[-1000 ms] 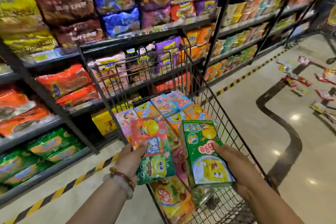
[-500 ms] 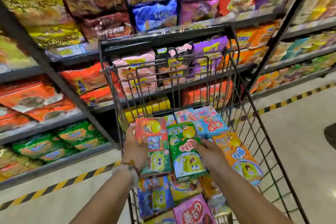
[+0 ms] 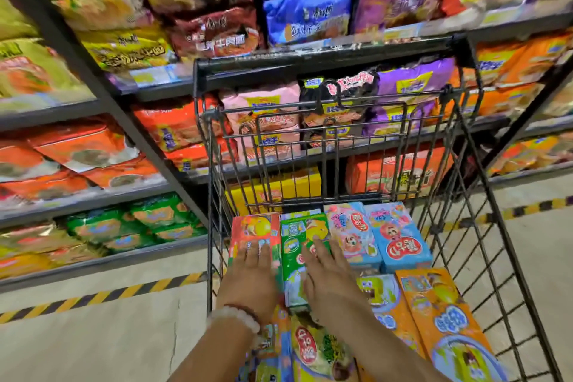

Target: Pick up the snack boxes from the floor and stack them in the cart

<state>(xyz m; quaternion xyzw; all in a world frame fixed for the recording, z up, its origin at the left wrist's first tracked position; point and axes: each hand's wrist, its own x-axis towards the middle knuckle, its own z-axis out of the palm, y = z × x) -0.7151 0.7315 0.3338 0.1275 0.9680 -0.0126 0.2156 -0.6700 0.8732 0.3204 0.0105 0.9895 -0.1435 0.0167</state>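
A black wire cart (image 3: 483, 226) stands in front of me, with several snack boxes lying flat inside. My left hand (image 3: 248, 279) lies flat with straight fingers on a red box (image 3: 254, 229) at the cart's left side. My right hand (image 3: 328, 279) presses flat on a green box (image 3: 302, 232) beside it. To their right lie a pink box (image 3: 350, 232) and a blue box (image 3: 398, 239), with orange boxes (image 3: 440, 316) nearer to me. More boxes lie under my forearms.
Store shelves (image 3: 102, 105) packed with noodle bags run behind and left of the cart. A yellow-black striped line (image 3: 93, 298) marks the pale floor along the shelf base. Bare floor shows left and right of the cart.
Both hands carried the red and green boxes forward and down into the cart, laid them side by side, and now rest flat on top of them.
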